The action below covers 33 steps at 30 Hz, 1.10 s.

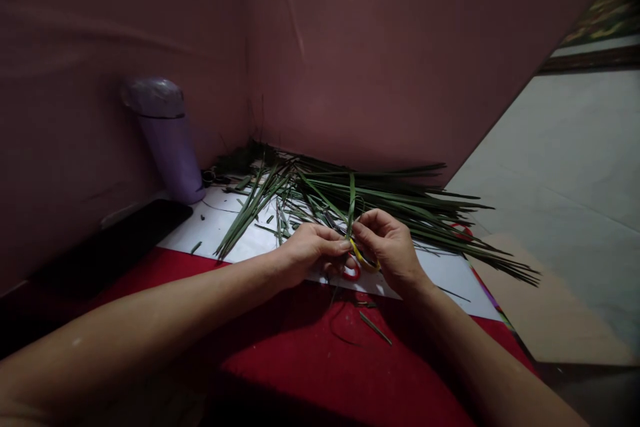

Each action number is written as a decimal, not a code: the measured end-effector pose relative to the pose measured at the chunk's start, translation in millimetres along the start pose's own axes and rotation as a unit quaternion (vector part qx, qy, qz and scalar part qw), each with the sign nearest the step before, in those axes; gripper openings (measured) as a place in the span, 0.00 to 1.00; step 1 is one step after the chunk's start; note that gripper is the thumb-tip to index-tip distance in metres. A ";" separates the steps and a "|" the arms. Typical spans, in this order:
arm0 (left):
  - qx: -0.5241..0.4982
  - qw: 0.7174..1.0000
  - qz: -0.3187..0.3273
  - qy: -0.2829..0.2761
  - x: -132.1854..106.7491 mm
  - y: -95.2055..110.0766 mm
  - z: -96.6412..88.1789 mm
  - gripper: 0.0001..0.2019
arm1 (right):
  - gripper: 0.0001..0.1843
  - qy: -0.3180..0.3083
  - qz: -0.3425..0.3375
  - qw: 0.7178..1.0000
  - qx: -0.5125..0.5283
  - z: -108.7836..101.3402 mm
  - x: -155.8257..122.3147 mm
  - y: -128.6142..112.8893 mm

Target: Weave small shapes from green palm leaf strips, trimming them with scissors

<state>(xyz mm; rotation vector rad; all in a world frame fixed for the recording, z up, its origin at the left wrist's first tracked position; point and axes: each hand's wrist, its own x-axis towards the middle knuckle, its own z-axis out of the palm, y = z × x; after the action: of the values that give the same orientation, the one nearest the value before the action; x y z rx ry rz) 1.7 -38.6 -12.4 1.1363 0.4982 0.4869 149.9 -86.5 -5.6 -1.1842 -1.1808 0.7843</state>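
Note:
My left hand (317,248) and my right hand (390,243) meet over the front edge of a white sheet. Between their fingertips they pinch a narrow green leaf strip (352,197), which stands up from the grip and bends over at the top. Fingers partly hide its lower end. Just below and behind the hands are scissors (367,260) with yellow and red on the handles; their blades are mostly covered. Beyond them lies a large pile of long green leaf strips (400,197), fanned out to the right. A smaller bunch (247,213) points towards me on the left.
A purple tumbler (173,153) stands at the back left beside a flat black object (120,240). The white sheet (440,273) lies on a red cloth (280,347), with leaf scraps (375,328) scattered about. Pink walls (350,67) form a corner behind.

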 end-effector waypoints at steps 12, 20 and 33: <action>0.025 0.999 -0.015 -0.020 -1.5 -0.5 -0.3 0.11 | 0.11 -0.038 -0.034 0.998 -0.021 -1.6 3.0 2.7; 0.005 0.999 -0.023 -0.028 -0.7 -1.5 -0.9 0.11 | 0.12 -0.023 -0.014 1.000 0.000 3.0 -0.6 8.7; -0.003 0.999 -0.029 -0.027 -0.1 0.2 0.5 0.10 | 0.14 -0.008 0.018 0.998 0.052 5.2 -3.7 16.2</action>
<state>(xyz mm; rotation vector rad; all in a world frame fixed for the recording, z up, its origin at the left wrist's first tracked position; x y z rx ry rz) 1.9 -39.0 -12.0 1.1235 0.4815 0.4052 145.7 -84.5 -22.4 -1.1176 -1.1206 0.8726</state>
